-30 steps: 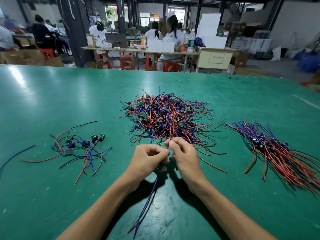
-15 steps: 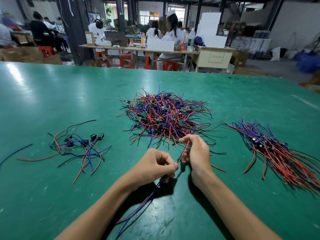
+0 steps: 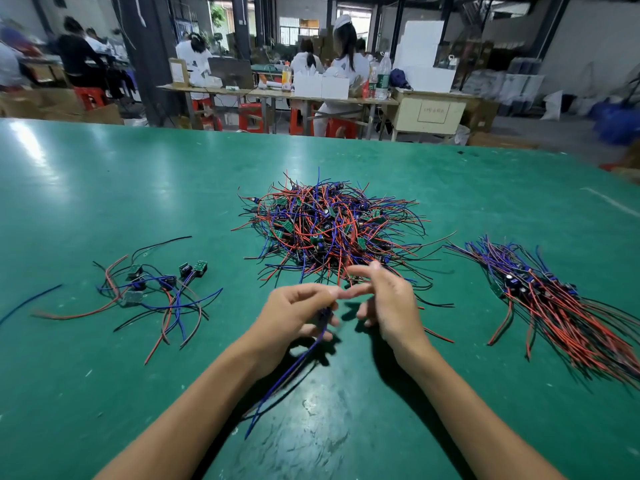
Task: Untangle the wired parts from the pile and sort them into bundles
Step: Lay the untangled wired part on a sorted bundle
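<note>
A tangled pile of red, blue and black wired parts (image 3: 332,223) lies in the middle of the green table (image 3: 104,188). Just in front of it my left hand (image 3: 294,315) grips a small wired part (image 3: 323,315) whose blue and black wires (image 3: 277,389) trail back toward me. My right hand (image 3: 384,299) hovers beside it with fingers spread, index pointing left toward the left hand's fingertips; it holds nothing that I can see. An aligned bundle (image 3: 554,299) lies at the right. A loose group of wired parts (image 3: 159,289) lies at the left.
A single blue wire (image 3: 31,301) lies at the far left edge. A stray red wire (image 3: 438,336) lies beside my right wrist. Beyond the table's far edge are work benches, red stools and seated people.
My right hand has let go of the red wire it pinched and spread its fingers. My left hand has lifted slightly toward the pile with the part, its wires trailing.
</note>
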Tool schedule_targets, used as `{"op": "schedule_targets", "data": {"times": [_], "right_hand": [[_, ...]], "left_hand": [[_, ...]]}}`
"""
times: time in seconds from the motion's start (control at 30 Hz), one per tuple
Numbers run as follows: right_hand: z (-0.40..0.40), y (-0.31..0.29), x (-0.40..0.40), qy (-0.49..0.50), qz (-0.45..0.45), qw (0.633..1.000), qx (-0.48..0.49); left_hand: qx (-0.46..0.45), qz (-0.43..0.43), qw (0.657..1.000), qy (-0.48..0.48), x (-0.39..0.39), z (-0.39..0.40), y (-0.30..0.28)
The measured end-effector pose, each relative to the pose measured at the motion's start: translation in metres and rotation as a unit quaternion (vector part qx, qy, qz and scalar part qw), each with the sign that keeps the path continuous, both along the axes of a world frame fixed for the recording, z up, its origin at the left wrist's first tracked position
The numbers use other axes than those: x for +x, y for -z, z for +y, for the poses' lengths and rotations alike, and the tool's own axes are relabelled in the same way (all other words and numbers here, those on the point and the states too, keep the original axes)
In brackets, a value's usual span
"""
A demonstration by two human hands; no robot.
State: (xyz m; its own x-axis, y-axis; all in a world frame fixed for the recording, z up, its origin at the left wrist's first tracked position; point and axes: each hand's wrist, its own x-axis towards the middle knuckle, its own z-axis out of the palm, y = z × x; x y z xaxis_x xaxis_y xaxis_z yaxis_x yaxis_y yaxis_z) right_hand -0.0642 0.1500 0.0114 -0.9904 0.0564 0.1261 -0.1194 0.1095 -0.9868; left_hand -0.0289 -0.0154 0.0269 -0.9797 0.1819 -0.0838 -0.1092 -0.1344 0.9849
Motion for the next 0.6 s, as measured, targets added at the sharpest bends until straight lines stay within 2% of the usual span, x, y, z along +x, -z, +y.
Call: {"op": "schedule_targets", "data": {"times": [0.1, 0.17, 0.23, 0.3, 0.5, 0.6], "right_hand": [[-0.003, 0.008, 0.008, -0.073, 0.114, 0.968, 0.212], [-0.011, 0.01, 0.018, -0.116, 0.135, 0.95, 0.255], [-0.019, 0.009, 0.025, -0.12, 0.137, 0.95, 0.254], [-0.023, 0.006, 0.029, -0.097, 0.141, 0.958, 0.228], [-0.021, -0.01, 0.028, -0.041, 0.116, 0.992, 0.017], [-0.02, -0.018, 0.026, -0.015, 0.057, 0.993, -0.098]], "left_hand": [[0.089, -0.039, 0.993, -0.064, -0.005, -0.006, -0.004], [0.103, -0.062, 0.986, -0.117, -0.009, -0.011, -0.004], [0.112, -0.07, 0.98, -0.149, -0.012, -0.015, -0.003], [0.123, -0.067, 0.979, -0.149, -0.013, -0.016, -0.001], [0.18, -0.029, 0.976, -0.121, -0.013, -0.011, 0.002], [0.204, -0.008, 0.971, -0.122, -0.01, -0.008, 0.0]]}}
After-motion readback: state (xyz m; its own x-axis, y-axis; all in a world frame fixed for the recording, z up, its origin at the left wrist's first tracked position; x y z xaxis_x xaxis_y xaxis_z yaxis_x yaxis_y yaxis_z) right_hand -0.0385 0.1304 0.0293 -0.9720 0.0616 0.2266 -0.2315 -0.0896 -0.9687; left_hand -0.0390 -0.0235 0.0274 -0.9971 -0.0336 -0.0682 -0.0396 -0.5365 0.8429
